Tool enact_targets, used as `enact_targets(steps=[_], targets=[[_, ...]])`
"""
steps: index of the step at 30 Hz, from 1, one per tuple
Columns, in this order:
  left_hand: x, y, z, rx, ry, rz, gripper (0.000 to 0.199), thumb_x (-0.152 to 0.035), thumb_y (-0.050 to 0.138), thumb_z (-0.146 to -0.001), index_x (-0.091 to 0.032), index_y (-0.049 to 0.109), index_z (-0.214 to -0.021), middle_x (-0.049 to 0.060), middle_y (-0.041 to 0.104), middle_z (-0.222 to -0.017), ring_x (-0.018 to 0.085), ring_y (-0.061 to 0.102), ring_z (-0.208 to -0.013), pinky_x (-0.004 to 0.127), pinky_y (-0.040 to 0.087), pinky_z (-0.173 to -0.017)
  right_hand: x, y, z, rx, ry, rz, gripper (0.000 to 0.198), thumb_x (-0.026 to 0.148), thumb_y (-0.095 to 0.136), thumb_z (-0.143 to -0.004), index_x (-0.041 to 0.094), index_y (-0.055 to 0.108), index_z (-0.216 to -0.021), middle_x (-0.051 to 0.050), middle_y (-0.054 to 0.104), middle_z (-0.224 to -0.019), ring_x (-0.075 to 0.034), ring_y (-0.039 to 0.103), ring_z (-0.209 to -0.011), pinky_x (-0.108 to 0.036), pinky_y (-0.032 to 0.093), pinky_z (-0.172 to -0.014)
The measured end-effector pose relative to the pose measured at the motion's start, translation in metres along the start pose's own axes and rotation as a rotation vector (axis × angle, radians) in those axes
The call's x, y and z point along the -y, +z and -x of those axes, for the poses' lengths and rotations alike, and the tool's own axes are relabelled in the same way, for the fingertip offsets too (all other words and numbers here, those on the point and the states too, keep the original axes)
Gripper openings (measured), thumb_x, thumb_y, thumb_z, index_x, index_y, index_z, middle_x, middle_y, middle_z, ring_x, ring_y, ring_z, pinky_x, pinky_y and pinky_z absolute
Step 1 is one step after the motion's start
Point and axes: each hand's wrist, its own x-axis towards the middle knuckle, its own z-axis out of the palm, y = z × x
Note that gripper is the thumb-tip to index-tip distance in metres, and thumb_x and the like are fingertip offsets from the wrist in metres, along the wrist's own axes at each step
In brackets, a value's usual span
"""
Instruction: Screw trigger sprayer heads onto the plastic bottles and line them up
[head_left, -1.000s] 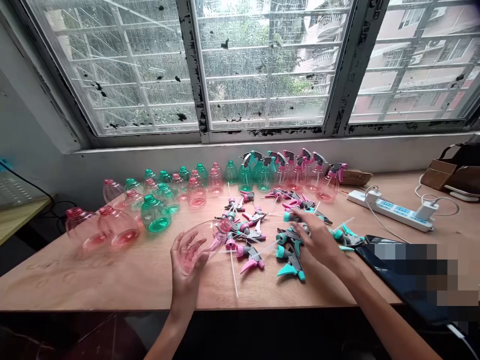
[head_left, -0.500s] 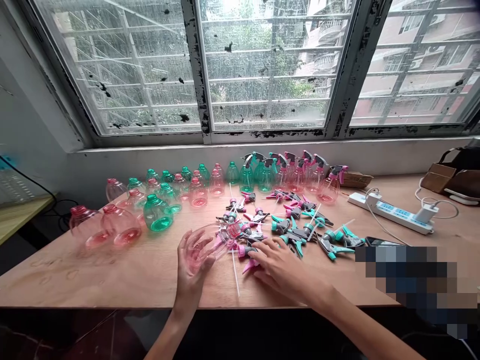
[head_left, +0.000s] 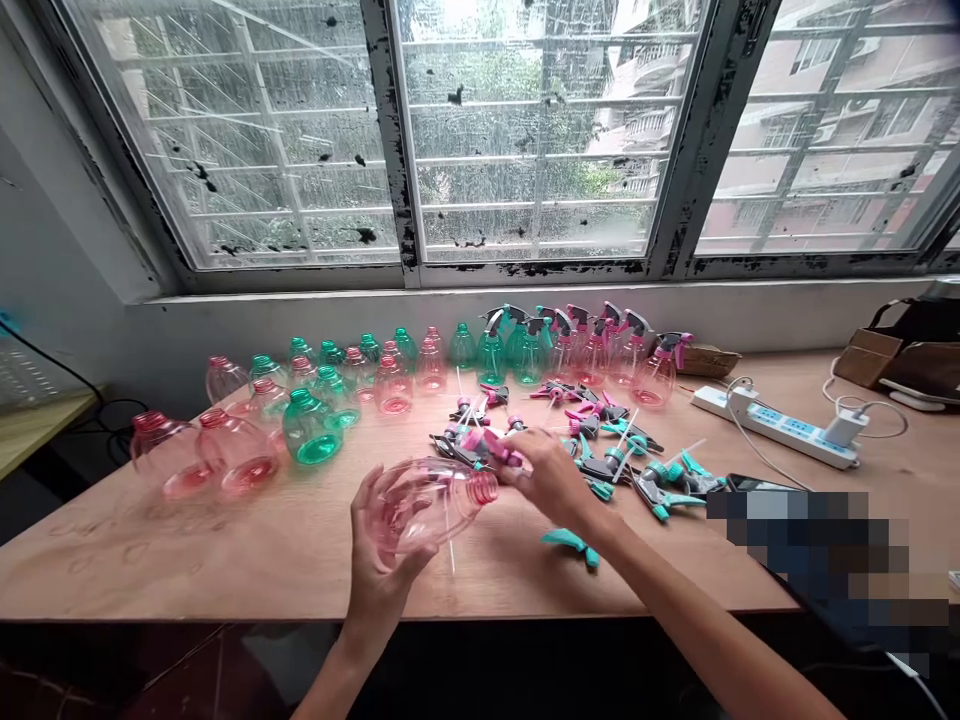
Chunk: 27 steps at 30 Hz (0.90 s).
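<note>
My left hand (head_left: 379, 535) is wrapped round a clear pink bottle (head_left: 431, 505), tilted with its open neck toward the right. Just right of that neck, my right hand (head_left: 551, 475) has its fingers closed on a pink spray trigger head (head_left: 491, 447), partly hidden by the fingers. A thin white tube (head_left: 451, 540) shows behind and below the bottle; its upper end is hard to make out. Beyond my hands lies a pile of pink-and-grey and teal-and-grey trigger heads (head_left: 600, 465). One teal trigger piece (head_left: 571, 545) lies closer, below my right forearm.
Pink and green bottles without heads (head_left: 315, 430) stand at the left and back of the wooden table (head_left: 247, 560). Several bottles fitted with trigger heads (head_left: 592, 355) stand by the wall. On the right are a white power strip (head_left: 780, 425), cables and a brown bag (head_left: 900, 350).
My right hand has lifted a pink trigger head from the pile and moved it up beside the bottle neck. The bottle has shifted slightly right. A teal piece now lies nearer the table's front edge.
</note>
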Motion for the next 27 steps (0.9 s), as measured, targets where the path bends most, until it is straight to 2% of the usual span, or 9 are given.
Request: enact_targets(steps=[3,6,9,11,13,19,21,23,27], targets=[[0.000,0.000,0.002,0.064,0.025,-0.051,0.087,-0.041,0.089,-0.078,-0.035,0.041,-0.150,0.011,0.053,-0.152,0.030,0.057,-0.134,0.042,0.055,-0.106,-0.006,-0.018,-0.006,-0.155,0.067,-0.211,0.019,0.031,0.066,-0.096,0.019,0.074,-0.109,-0.011,0.081,-0.106,-0.031,0.073,-0.099,-0.044,0.056,-0.088],[0.000,0.000,0.002,0.087,0.003,-0.074,0.086,-0.043,0.087,-0.080,-0.035,0.040,-0.151,0.011,0.052,-0.152,0.029,0.056,-0.134,0.040,0.054,-0.105,-0.013,-0.037,-0.001,-0.324,0.110,-0.386,0.024,0.040,0.060,-0.100,0.020,0.067,-0.111,-0.009,0.081,-0.108,-0.028,0.075,-0.103,-0.041,0.059,-0.088],[-0.001,0.000,0.001,0.058,-0.033,-0.075,0.086,-0.045,0.087,-0.080,-0.034,0.040,-0.150,0.011,0.052,-0.153,0.029,0.056,-0.134,0.041,0.054,-0.105,-0.017,-0.055,0.018,-0.517,0.158,-0.531,0.022,0.043,0.055,-0.102,0.024,0.060,-0.110,-0.007,0.081,-0.103,-0.026,0.078,-0.097,-0.039,0.060,-0.085],[-0.002,0.001,0.000,0.037,-0.062,-0.082,0.086,-0.045,0.087,-0.079,-0.034,0.040,-0.150,0.011,0.052,-0.153,0.030,0.056,-0.134,0.041,0.054,-0.105,-0.016,-0.066,0.038,-0.627,0.226,-0.650,0.019,0.044,0.064,-0.099,0.025,0.059,-0.102,-0.004,0.082,-0.093,-0.025,0.079,-0.083,-0.036,0.061,-0.074],[-0.003,0.002,0.000,0.032,-0.082,-0.091,0.086,-0.047,0.087,-0.079,-0.034,0.040,-0.150,0.011,0.052,-0.153,0.031,0.056,-0.135,0.041,0.053,-0.105,-0.011,-0.074,0.060,-0.668,0.280,-0.683,0.021,0.043,0.071,-0.097,0.026,0.058,-0.099,-0.003,0.082,-0.087,-0.024,0.078,-0.076,-0.032,0.060,-0.064],[-0.005,0.004,0.000,0.053,-0.089,-0.121,0.089,-0.047,0.089,-0.077,-0.033,0.039,-0.150,0.012,0.052,-0.152,0.032,0.053,-0.137,0.043,0.052,-0.105,0.011,-0.078,0.091,-0.853,0.189,-0.761,0.022,0.041,0.071,-0.099,0.026,0.055,-0.097,0.001,0.082,-0.086,-0.021,0.079,-0.072,-0.033,0.064,-0.065],[-0.006,0.004,0.001,0.068,-0.080,-0.143,0.089,-0.046,0.088,-0.078,-0.033,0.039,-0.151,0.014,0.051,-0.153,0.033,0.052,-0.138,0.045,0.052,-0.107,0.017,-0.070,0.091,-0.864,0.165,-0.764,0.024,0.043,0.072,-0.098,0.026,0.055,-0.099,0.000,0.083,-0.090,-0.022,0.079,-0.073,-0.034,0.064,-0.064],[-0.005,0.004,0.002,0.092,-0.071,-0.170,0.090,-0.045,0.089,-0.077,-0.033,0.039,-0.151,0.014,0.051,-0.153,0.034,0.051,-0.140,0.047,0.052,-0.108,0.019,-0.057,0.092,-0.798,0.190,-0.759,0.027,0.047,0.073,-0.097,0.026,0.056,-0.103,-0.003,0.083,-0.094,-0.024,0.080,-0.075,-0.034,0.065,-0.063],[-0.001,0.003,0.004,0.158,-0.062,-0.210,0.096,-0.041,0.089,-0.078,-0.035,0.033,-0.155,0.014,0.052,-0.154,0.035,0.053,-0.140,0.046,0.052,-0.107,0.013,-0.027,0.101,-0.523,0.312,-0.732,0.031,0.045,0.081,-0.090,0.026,0.064,-0.108,-0.007,0.082,-0.104,-0.026,0.079,-0.084,-0.033,0.066,-0.064]])
